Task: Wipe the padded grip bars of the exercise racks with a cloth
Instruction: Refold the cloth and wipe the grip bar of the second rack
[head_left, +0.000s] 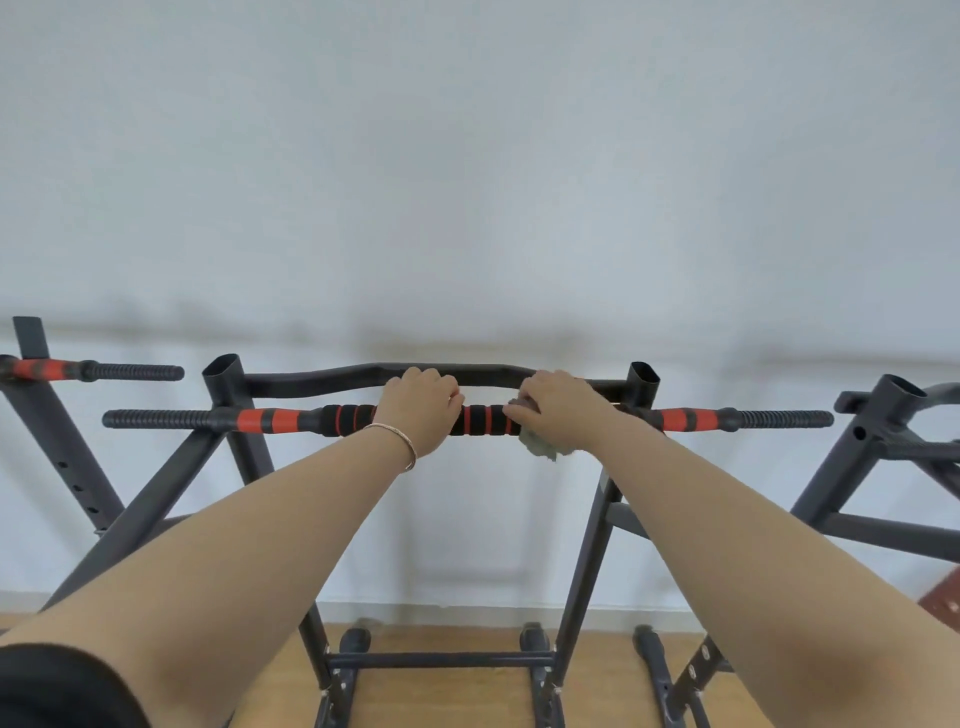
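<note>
A black and red padded grip bar (483, 420) runs across the top of the middle exercise rack (244, 447). My left hand (423, 408) grips the padded bar left of its centre, a bracelet on the wrist. My right hand (563, 408) holds a grey-green cloth (543, 446) wrapped against the bar right of centre; part of the cloth hangs below the hand. The stretch of bar under both hands is hidden.
A curved black bar (322, 382) runs behind the padded one. Another rack with a red and black grip (62, 370) stands at the left, a third rack (878, 447) at the right. A white wall is close behind; wooden floor (441, 696) lies below.
</note>
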